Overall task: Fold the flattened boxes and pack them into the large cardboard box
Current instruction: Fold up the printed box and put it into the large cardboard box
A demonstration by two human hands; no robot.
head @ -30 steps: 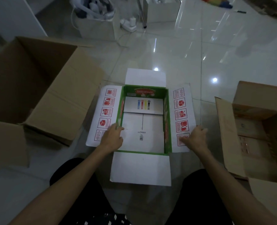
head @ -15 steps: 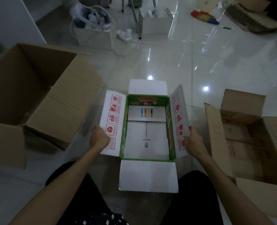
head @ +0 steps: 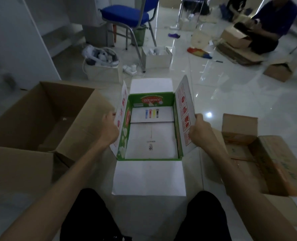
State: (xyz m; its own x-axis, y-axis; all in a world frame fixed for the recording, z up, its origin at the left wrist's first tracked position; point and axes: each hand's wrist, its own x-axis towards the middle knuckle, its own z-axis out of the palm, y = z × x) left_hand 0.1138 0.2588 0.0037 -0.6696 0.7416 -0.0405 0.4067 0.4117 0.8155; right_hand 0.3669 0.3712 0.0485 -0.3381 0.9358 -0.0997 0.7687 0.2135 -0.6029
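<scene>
Two bare hands hold the long side flaps of a green-and-white printed carton [head: 152,136] standing open on the glossy tiled floor [head: 231,101] between the person's knees. The left hand [head: 109,129] is closed on the left flap, the right hand [head: 199,129] on the right flap, both flaps raised nearly upright. A large brown cardboard box [head: 45,119] sits open just left.

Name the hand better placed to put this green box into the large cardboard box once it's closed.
Left. The large cardboard box lies open on the left hand's side, beside the green box. The right hand holds the opposite flap, farther away.
</scene>
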